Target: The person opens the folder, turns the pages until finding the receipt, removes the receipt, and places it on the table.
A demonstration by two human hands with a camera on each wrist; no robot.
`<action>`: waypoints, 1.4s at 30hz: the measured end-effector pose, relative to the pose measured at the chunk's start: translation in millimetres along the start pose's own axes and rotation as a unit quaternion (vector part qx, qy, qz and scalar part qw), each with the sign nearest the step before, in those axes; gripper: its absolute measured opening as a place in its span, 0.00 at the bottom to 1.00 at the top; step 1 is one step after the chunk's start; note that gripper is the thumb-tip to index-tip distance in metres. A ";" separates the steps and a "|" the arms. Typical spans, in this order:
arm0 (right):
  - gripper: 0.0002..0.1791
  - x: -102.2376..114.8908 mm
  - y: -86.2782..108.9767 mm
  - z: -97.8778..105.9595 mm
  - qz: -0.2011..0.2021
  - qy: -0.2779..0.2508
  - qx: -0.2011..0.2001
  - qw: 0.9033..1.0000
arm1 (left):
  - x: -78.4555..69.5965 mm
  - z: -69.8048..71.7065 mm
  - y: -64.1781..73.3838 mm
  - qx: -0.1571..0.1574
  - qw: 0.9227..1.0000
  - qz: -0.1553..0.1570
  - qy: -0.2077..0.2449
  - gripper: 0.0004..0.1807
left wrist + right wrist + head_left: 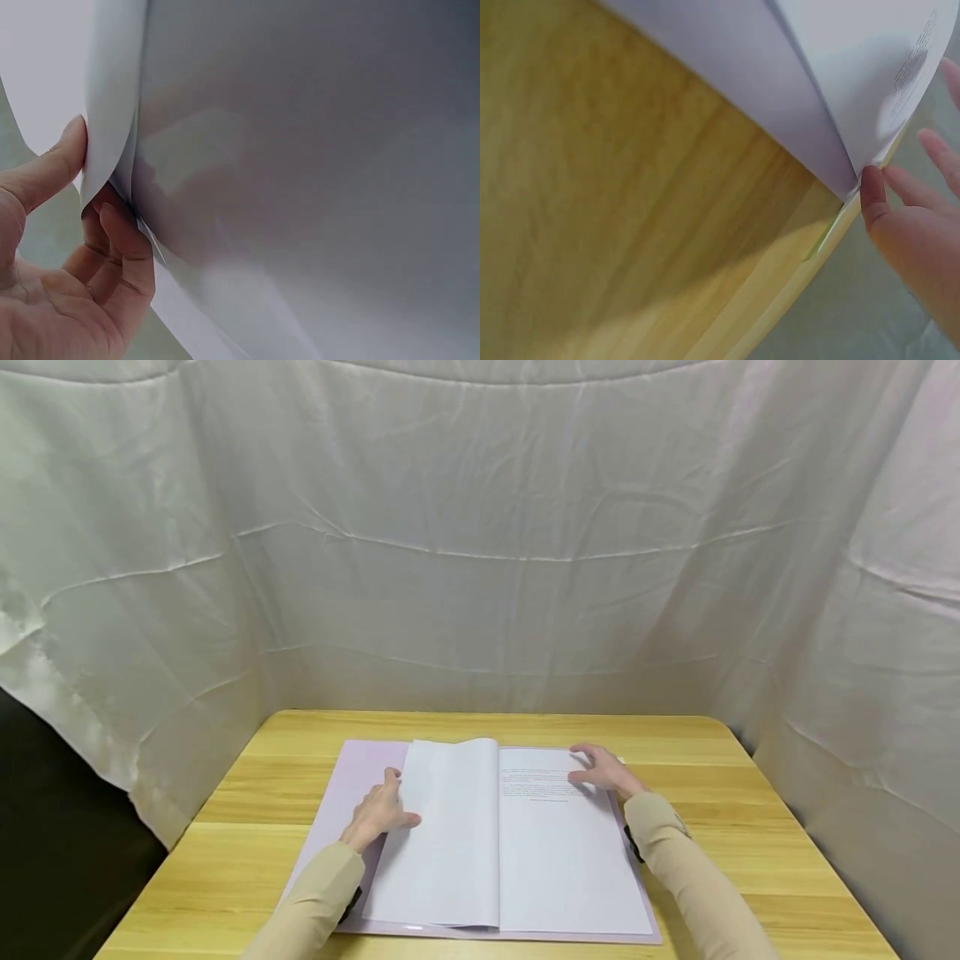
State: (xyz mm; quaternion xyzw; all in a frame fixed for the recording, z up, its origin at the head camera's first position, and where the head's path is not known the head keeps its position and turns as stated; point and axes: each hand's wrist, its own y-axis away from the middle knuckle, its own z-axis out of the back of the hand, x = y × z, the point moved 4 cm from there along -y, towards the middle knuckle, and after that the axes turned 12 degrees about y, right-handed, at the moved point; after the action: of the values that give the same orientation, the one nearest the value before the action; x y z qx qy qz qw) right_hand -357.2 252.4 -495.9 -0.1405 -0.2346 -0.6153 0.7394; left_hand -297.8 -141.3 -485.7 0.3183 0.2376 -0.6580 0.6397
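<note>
A lilac folder (375, 756) lies spread on the table, with white pages inside. The left page (450, 835) is blank on its visible side and bulges near the middle fold. On the right page (570, 868) a short block of printed text stands near the top. My left hand (378, 810) is at the left page's outer edge. In the left wrist view its thumb (67, 154) lies on the curled edge of the page (112, 97), with the other fingers bent behind it. My right hand (606, 772), fingers spread and relaxed, rests at the upper right edge of the right page.
The folder lies on a light wooden table (750, 835) with rounded far corners. Pale grey cloth (480, 602) hangs behind the table and along both sides. A dark area (60, 843) shows below the cloth at the left.
</note>
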 end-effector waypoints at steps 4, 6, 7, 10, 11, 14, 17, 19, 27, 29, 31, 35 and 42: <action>0.37 0.8 -1.8 1.9 -0.004 0.013 -0.002 1.000 | 1.0 -0.1 0.6 0.000 1.000 0.011 -0.008 0.54; 0.37 1.6 -1.9 3.1 -0.001 0.019 -0.005 1.000 | 1.1 0.6 1.0 -0.001 1.000 0.015 -0.015 0.57; 0.37 1.7 -2.0 3.3 -0.002 0.018 -0.005 1.000 | 1.2 0.6 1.4 -0.001 1.000 0.017 -0.018 0.58; 0.37 1.4 -1.8 4.4 0.001 0.016 -0.009 1.000 | 1.3 1.4 2.6 -0.003 0.999 0.019 -0.028 0.60; 0.36 1.0 -1.7 4.7 0.001 0.013 -0.011 1.000 | 1.3 1.4 2.8 -0.003 0.999 0.020 -0.029 0.61; 0.35 -1.0 -1.4 6.0 -0.008 -0.003 -0.021 1.000 | 0.8 1.1 3.6 -0.002 0.999 0.019 -0.033 0.61; 0.34 -3.6 -1.5 7.6 -0.024 -0.015 -0.036 0.999 | 0.5 1.0 4.1 -0.002 0.999 0.018 -0.033 0.62; 0.33 -5.4 -2.1 8.5 -0.037 -0.021 -0.049 0.998 | 0.6 0.9 4.3 -0.003 0.999 0.018 -0.033 0.62; 0.26 -9.0 -5.1 13.7 -0.046 -0.020 -0.121 0.991 | 2.2 1.0 4.1 -0.005 0.999 0.017 -0.036 0.62; 0.25 -10.4 -5.4 14.8 -0.051 -0.017 -0.134 0.990 | 2.8 1.0 3.9 -0.007 0.999 0.015 -0.036 0.62; 0.24 -12.2 -5.8 15.5 -0.060 -0.015 -0.142 0.988 | 3.3 1.3 3.9 -0.008 0.999 0.015 -0.036 0.62; 0.23 -14.5 -5.7 15.9 -0.073 -0.010 -0.150 0.986 | 4.7 1.5 3.2 -0.007 0.999 0.014 -0.038 0.62; 0.19 -14.3 -4.3 18.8 -0.087 0.005 -0.173 0.981 | 5.9 2.1 2.6 -0.006 0.999 0.012 -0.036 0.62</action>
State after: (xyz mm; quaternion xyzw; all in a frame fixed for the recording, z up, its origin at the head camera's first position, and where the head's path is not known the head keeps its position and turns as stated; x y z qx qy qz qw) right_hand -366.5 272.9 -487.7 -0.2427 -0.1325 -0.7089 0.6489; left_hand -295.3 -147.1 -488.3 0.2935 0.2143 -0.6599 0.6576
